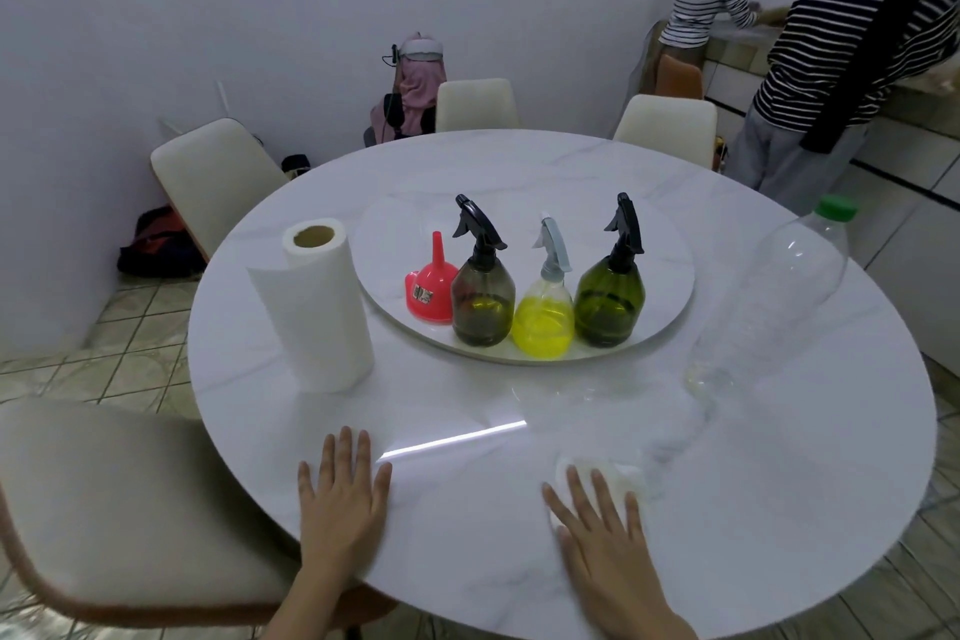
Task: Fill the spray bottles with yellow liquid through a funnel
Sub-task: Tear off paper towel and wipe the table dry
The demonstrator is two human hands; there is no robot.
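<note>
Filling looks finished; right hand (pixel 602 530), fingers spread, presses a white paper towel (pixel 618 476) on the bench (pixel 467 509), left hand (pixel 340 499) flat; wiping comes next.

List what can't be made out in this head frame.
- Paper towel piece, head view: mostly covered by the right hand; its extent is unclear.
- Funnel label: too small to read.
- Brown spray bottle and green spray bottle: tinted walls obscure the exact fill.
- Large clear bottle: blurred near the right edge; any residue is unclear.
</note>
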